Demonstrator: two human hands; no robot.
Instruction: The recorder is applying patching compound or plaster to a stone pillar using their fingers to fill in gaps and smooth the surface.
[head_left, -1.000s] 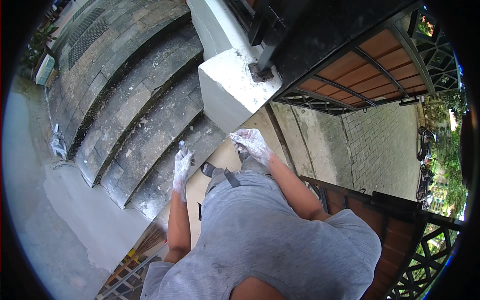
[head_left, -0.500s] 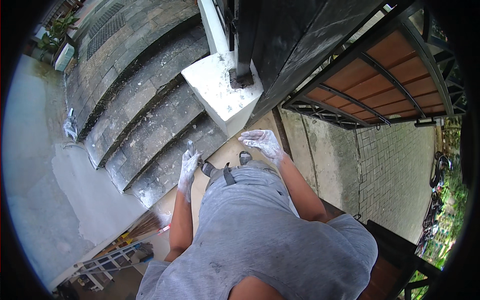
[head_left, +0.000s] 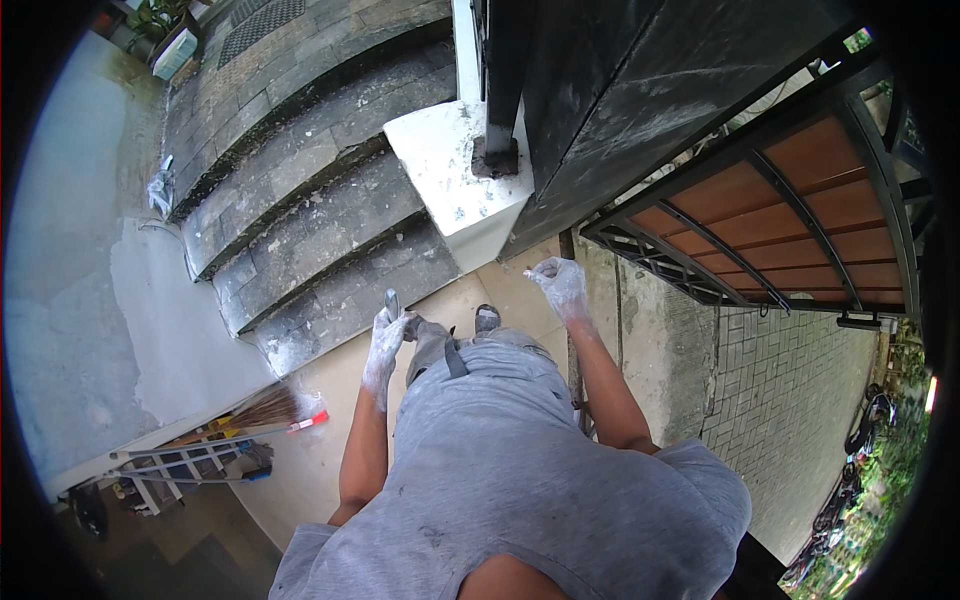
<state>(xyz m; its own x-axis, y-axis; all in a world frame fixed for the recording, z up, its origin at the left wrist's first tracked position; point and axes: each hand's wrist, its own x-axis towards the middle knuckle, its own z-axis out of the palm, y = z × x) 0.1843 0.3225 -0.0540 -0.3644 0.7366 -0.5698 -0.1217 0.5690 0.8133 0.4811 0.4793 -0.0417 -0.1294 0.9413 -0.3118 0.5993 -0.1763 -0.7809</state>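
White powder or paste coats both my hands. My left hand (head_left: 384,348) is closed, held low before my body near the lowest step. From its top juts a small grey, smooth, rounded piece (head_left: 391,300), like the end of a metal tool; the rest is hidden in the hand. My right hand (head_left: 560,285) is raised to the right, over the pale tiled floor, with its fingers curled in toward the thumb. Whether anything is between those fingertips is too small to tell. A white pillar base (head_left: 450,170) with a dark metal post (head_left: 504,120) stands ahead, between the hands.
Curved stone steps (head_left: 320,205) rise at front left beside a grey patched wall (head_left: 180,330). A broom (head_left: 260,412) and a ladder (head_left: 190,462) lie lower left. A black gate with brown panels (head_left: 800,200) stands right, above brick paving (head_left: 770,390).
My right hand has gone from fingers stretched out to curled, and has moved a little right. The left hand stays closed in much the same place. The view has shifted slightly.
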